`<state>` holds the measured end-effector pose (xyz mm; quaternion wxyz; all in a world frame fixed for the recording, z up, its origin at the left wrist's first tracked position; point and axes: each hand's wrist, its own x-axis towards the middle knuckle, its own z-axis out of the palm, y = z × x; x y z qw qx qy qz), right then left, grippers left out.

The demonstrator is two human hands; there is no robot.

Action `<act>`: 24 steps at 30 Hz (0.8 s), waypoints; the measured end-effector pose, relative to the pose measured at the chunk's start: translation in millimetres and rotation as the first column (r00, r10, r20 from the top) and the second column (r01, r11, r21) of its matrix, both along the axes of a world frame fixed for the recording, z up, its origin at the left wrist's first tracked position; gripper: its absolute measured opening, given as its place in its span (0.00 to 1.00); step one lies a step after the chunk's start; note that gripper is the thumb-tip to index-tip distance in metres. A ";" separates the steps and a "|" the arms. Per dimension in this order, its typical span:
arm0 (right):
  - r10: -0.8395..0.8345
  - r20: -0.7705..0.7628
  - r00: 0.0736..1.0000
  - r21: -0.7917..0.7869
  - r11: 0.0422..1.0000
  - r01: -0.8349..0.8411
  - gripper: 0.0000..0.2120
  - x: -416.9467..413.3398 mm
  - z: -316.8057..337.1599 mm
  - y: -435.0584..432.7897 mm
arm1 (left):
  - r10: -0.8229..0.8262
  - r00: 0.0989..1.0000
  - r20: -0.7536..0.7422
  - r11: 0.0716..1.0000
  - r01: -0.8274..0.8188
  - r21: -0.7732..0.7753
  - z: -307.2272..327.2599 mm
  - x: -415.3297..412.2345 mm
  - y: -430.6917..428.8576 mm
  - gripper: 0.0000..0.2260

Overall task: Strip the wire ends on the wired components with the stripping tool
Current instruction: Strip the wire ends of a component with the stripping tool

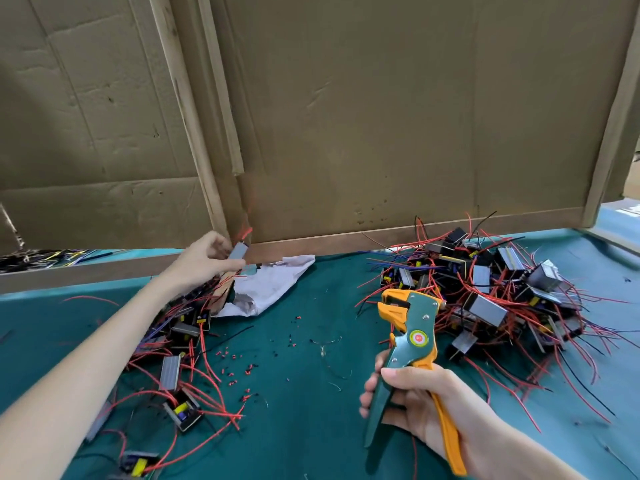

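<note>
- Head view: my left hand [204, 261] is out at the far left edge of the green surface [304, 410]. Its thumb and fingers pinch a small grey component [238, 251] above the left heap [180, 344].
- The component's red wires [246, 233] stick up behind it in a blur, so I cannot tell whether their ends are bare.
- My right hand [415, 400] is wrapped round the stripping tool [412, 337] near the middle front, head up and pointing left. The handles are spread and unsqueezed, and nothing sits in the head.
- The right heap [491, 296], the bigger tangle of components, lies just behind the tool.
- Insulation bits [239, 365] are scattered between the heaps, near a crumpled paper [273, 282] by the cardboard wall [346, 116].
- I judge this to be the swap between pieces, with one component in my left hand and the tool waiting.
- To do it well, I keep the handles relaxed until a wire is seated.
- I bring one wire end at a time square into the head, only the tip inside, and hold the component's body so the lead is not yanked.
- Then one firm, full squeeze.
- The risk is a neighbouring wire snagging from the tangle, or stripped and unstripped pieces getting mixed, so I keep the heaps apart.
</note>
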<state>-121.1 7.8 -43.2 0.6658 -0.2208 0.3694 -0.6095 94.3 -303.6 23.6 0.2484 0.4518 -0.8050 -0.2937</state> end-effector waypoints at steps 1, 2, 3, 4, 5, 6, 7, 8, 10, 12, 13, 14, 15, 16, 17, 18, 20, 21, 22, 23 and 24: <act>-0.002 -0.001 1.000 0.000 1.000 0.002 0.18 -0.2 -0.6 0.1 | -0.061 0.998 0.015 0.998 0.060 0.031 3.8 -2.8 12.0 0.16; -0.004 -0.001 1.000 -0.001 1.000 0.004 0.18 -0.2 -0.8 0.2 | -0.111 0.993 0.049 0.993 0.109 0.038 5.6 -6.3 24.7 0.17; -0.007 -0.001 1.000 -0.004 1.000 0.007 0.19 0.0 -0.9 0.4 | -0.147 0.986 0.084 0.989 0.145 0.022 6.3 -10.0 38.0 0.18; -0.009 0.000 1.000 -0.008 1.000 0.009 0.19 0.3 -0.7 0.6 | -0.167 0.980 0.113 0.986 0.169 -0.012 5.3 -14.7 51.3 0.17; -0.012 0.001 1.000 -0.013 1.000 0.012 0.19 0.6 -0.6 0.8 | -0.177 0.973 0.150 0.981 0.187 -0.054 2.5 -19.8 63.9 0.15; -0.014 0.001 1.000 -0.020 1.000 0.014 0.19 0.5 -0.2 1.1 | -0.184 0.960 0.211 0.974 0.207 -0.094 -2.0 -25.4 75.0 0.13; -0.015 0.000 1.000 -0.024 1.000 0.015 0.18 0.5 0.0 1.7 | -0.188 0.935 0.300 0.966 0.231 -0.114 -7.9 -30.3 85.4 0.11; -0.015 0.000 1.000 -0.028 1.000 0.014 0.18 0.6 0.3 2.1 | -0.186 0.896 0.404 0.961 0.251 -0.115 -14.8 -34.9 94.8 0.11; -0.009 -0.007 1.000 -0.034 0.999 0.009 0.18 0.8 1.0 3.1 | -0.177 0.791 0.586 0.954 0.283 -0.093 -28.1 -41.3 110.1 0.14; 0.000 -0.031 1.000 -0.044 0.999 -0.002 0.17 1.3 1.7 3.7 | -0.157 0.719 0.677 0.946 0.305 -0.105 -37.4 -45.9 118.6 0.19; 0.004 -0.045 0.999 -0.048 0.999 -0.007 0.17 1.7 1.9 3.8 | -0.139 0.708 0.693 0.943 0.309 -0.127 -39.1 -47.5 121.7 0.20; 0.007 -0.056 0.998 -0.050 0.999 -0.010 0.16 2.2 2.1 3.7 | -0.128 0.715 0.687 0.943 0.303 -0.139 -39.1 -49.2 124.5 0.20; 0.007 -0.063 0.998 -0.050 0.999 -0.010 0.16 2.3 1.9 3.5 | -0.134 0.734 0.665 0.949 0.288 -0.127 -37.9 -50.6 126.7 0.20; 0.005 -0.062 0.998 -0.050 0.999 -0.008 0.16 2.0 1.4 3.3 | -0.153 0.751 0.642 0.958 0.273 -0.092 -35.5 -52.3 128.5 0.20; 0.002 -0.057 0.998 -0.050 0.999 -0.005 0.16 1.5 0.9 3.1 | -0.169 0.756 0.632 0.964 0.260 -0.052 -32.9 -53.5 129.7 0.20; 0.002 -0.048 0.999 -0.049 0.999 -0.004 0.16 1.1 0.4 2.7 | -0.177 0.746 0.642 0.969 0.246 -0.018 -29.8 -54.2 130.3 0.21; 0.001 -0.029 1.000 -0.048 0.999 -0.002 0.16 0.2 -0.6 2.0 | -0.173 0.692 0.701 0.975 0.220 0.024 -21.7 -53.2 131.6 0.23; -0.001 -0.024 1.000 -0.047 0.999 0.000 0.15 -0.3 -1.2 1.5 | -0.168 0.657 0.735 0.977 0.208 0.037 -17.6 -52.3 132.1 0.24; -0.002 -0.023 1.000 -0.047 0.999 0.001 0.15 -0.5 -1.7 1.0 | -0.170 0.632 0.756 0.978 0.201 0.052 -14.0 -51.2 132.1 0.24; -0.002 -0.025 1.000 -0.046 0.999 0.001 0.15 -0.5 -1.9 0.5 | -0.191 0.627 0.755 0.976 0.205 0.077 -11.4 -49.8 132.4 0.22; 0.000 -0.028 1.000 -0.044 0.999 -0.001 0.15 -0.4 -2.0 0.0 | -0.229 0.642 0.731 0.969 0.218 0.112 -9.7 -48.7 133.1 0.20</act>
